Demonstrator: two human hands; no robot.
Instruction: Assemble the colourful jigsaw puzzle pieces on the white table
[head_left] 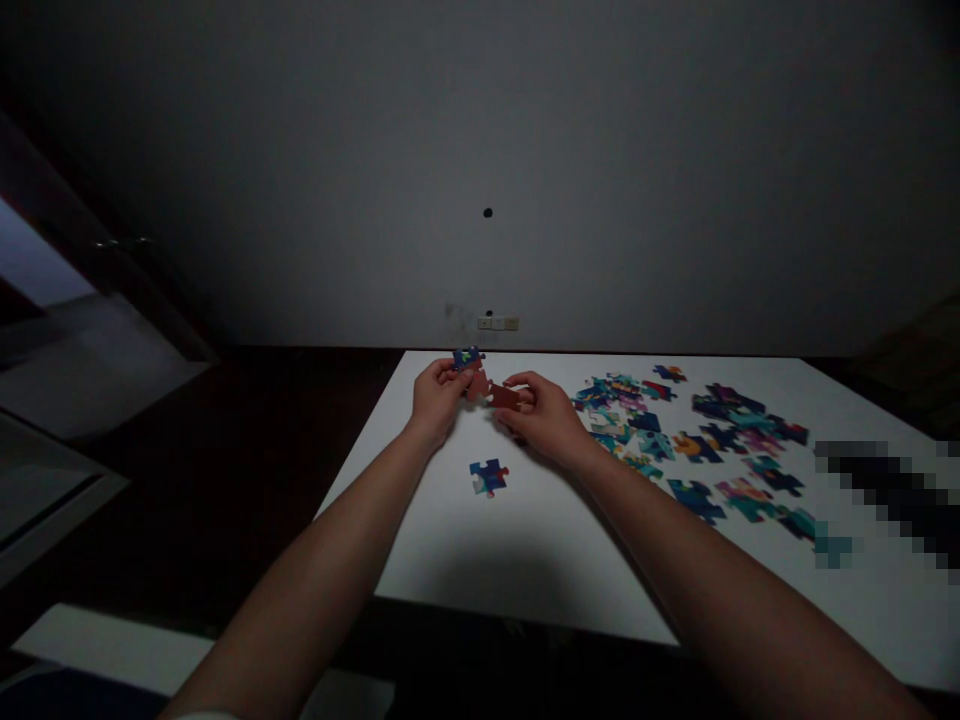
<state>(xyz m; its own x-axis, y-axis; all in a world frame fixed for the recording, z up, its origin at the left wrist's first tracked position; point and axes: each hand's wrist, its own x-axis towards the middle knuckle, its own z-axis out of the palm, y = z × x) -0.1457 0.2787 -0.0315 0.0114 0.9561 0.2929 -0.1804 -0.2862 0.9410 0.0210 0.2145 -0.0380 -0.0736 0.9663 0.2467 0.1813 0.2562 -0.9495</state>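
Note:
My left hand (435,402) pinches a reddish jigsaw puzzle piece (478,384) above the white table. A blue patterned puzzle piece (466,357) shows at its fingertips; whether it is joined to the reddish one I cannot tell. Between the thumb and fingers of my right hand (551,415) is a dark red puzzle piece (505,397). Its left end comes close to the reddish piece, and I cannot tell if the two touch. Below the hands, a single blue puzzle piece (489,477) with white and red parts lies flat on the table.
Many loose puzzle pieces (699,447) are scattered over the right half of the white table (450,560). A grey wall (337,200) with a socket strip (498,324) rises behind it. Dark floor (285,430) lies to the left. A pixelated patch covers the far right.

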